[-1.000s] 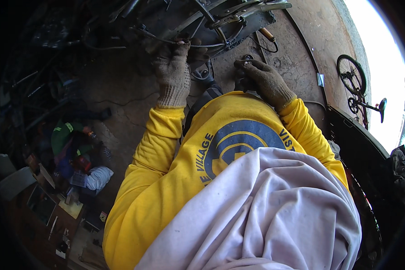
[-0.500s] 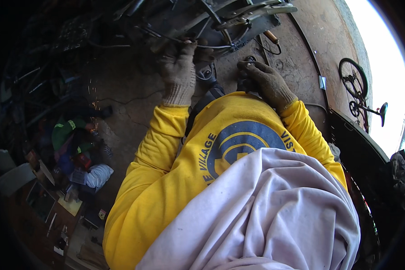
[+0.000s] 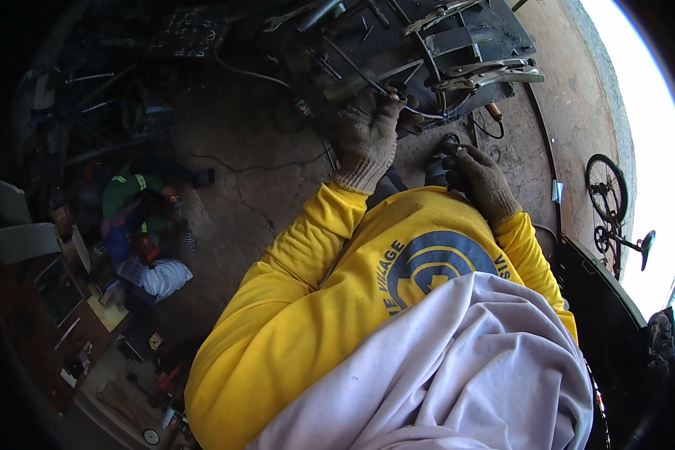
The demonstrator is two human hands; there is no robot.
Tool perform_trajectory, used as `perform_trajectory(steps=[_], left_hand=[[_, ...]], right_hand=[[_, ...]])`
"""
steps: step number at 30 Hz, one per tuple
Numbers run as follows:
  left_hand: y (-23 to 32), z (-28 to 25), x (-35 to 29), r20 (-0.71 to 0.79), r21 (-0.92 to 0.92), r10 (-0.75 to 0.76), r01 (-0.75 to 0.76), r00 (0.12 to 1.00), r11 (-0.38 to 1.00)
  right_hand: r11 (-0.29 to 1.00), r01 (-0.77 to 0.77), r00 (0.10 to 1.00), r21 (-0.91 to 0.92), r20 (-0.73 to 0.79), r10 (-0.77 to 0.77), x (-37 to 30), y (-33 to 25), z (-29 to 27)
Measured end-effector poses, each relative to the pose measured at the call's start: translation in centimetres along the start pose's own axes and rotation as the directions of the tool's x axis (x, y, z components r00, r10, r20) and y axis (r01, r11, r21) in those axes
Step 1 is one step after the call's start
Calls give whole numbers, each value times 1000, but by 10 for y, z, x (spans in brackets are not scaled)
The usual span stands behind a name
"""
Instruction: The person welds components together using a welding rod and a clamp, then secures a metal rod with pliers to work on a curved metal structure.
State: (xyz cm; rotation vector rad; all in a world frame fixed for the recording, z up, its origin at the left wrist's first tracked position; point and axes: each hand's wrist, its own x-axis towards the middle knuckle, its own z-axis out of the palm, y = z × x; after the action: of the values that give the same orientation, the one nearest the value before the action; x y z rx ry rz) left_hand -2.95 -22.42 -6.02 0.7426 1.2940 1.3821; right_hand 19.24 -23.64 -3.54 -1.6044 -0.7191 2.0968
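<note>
My left hand [image 3: 369,135], in a brown knit glove, is closed at the near edge of a dark metal worktable [image 3: 495,37]. Its fingertips pinch a thin metal rod [image 3: 350,64] that slants over the tabletop. My right hand [image 3: 484,182], also gloved, is held lower, in front of my yellow shirt. Its fingers are curled in beside a small dark round object [image 3: 451,140]; what they hold is too dark to make out. Locking pliers [image 3: 491,75] clamp at the table's right edge, above my right hand. A second pair of locking pliers [image 3: 442,16] lies farther back.
A wooden-handled tool [image 3: 493,112] hangs by the table's right corner. A bicycle [image 3: 607,195] stands at the right near the bright opening. To the left a co-worker [image 3: 131,191] in green sleeves bends low beside a white bundle [image 3: 166,279]. Cables cross the floor.
The view has shifted, so the table and both hands sit farther right, with more tabletop showing. My left hand stays at the rod. Sparks near the co-worker are gone.
</note>
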Motion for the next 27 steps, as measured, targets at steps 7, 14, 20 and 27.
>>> perform_trajectory(steps=[7, 14, 20, 27], left_hand=[[6, 8, 4, 17, -193, -69, 71, 997, 979], [16, 9, 6, 42, -43, -17, 19, 999, 999], [10, 2, 8, 69, 15, -29, 28, 997, 999], [12, 0, 10, 2, 188, 103, -102, 995, 977]], right_hand=[[1000, 2, 1000, -2, -31, -2, -3, 1, -1], [1000, -8, 999, -19, 33, 9, 1, 5, -4], [999, 20, 992, -32, 123, -16, -1, -3, 12], [955, 297, 921, -13, 269, -283, 17, -6, 48]])
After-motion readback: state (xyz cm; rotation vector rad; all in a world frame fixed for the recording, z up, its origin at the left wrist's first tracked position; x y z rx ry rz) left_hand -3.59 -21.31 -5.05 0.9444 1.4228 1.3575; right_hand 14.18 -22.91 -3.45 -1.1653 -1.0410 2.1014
